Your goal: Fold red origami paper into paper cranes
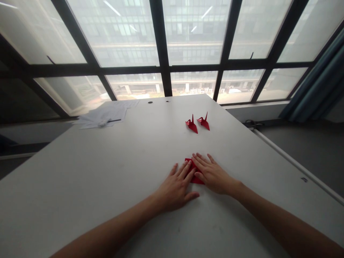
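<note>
A piece of red origami paper (197,180) lies flat on the white table, partly covered by both hands. My left hand (176,188) rests on its left side, fingers stretched out and thumb spread away over the table. From the right, my right hand (212,173) lies with extended fingers across the paper's upper and right part. The fingertips of the two hands come close together over the sheet, and its folds are mostly hidden. Beyond the hands stand two folded red paper cranes, a left crane (192,125) and a right crane (204,122).
The white table (120,154) reaches toward large windows. Loose paper sheets (107,113) lie at its far left with a pen (114,120) on them. A dark round table fitting (150,102) sits near the far edge. A blue curtain (314,79) hangs at right.
</note>
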Tool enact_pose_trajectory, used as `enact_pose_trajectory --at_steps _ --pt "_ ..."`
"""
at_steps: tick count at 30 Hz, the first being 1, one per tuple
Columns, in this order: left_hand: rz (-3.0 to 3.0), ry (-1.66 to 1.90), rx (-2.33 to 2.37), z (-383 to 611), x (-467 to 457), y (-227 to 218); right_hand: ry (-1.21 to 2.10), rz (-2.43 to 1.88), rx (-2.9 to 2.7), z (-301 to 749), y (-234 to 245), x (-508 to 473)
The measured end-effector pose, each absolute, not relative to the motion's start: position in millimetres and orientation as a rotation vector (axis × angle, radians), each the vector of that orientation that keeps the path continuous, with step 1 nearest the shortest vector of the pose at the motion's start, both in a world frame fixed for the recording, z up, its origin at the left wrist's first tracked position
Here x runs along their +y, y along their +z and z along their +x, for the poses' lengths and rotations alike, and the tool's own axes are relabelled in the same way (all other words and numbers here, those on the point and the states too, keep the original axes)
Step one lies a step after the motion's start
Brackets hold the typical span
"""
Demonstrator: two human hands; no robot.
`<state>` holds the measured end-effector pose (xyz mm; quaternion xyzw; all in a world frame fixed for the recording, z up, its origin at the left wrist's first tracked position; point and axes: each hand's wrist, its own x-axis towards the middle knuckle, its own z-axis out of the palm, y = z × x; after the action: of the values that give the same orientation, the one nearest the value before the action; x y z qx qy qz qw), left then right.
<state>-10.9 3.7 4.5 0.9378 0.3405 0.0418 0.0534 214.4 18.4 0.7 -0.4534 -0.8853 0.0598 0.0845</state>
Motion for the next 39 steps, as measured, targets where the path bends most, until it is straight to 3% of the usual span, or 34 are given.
enact_pose_trajectory --at_steps 6,15,23,29,36,39 --pt "2.702 0.389 1.272 -6.4 17.3 6.5 0.237 -1.367 -2.661 206.0 -5.9 19.1" --pt "2.757 0.196 1.288 -15.9 31.9 -4.7 0.278 -1.381 -2.652 208.4 -4.6 18.7" --pt "2.593 0.407 1.526 -14.7 40.4 -2.6 0.293 -1.387 -2.648 216.6 -4.6 23.1" --pt "2.825 0.218 1.047 -8.3 19.4 2.7 0.205 -1.532 -2.595 209.6 -9.5 17.8" --pt "2.837 0.076 0.974 -11.0 14.6 6.7 0.111 -1.682 -2.527 241.0 -3.3 21.5" --pt "2.856 0.088 0.952 -11.1 15.5 9.9 0.166 -1.474 -2.604 241.6 2.4 23.4"
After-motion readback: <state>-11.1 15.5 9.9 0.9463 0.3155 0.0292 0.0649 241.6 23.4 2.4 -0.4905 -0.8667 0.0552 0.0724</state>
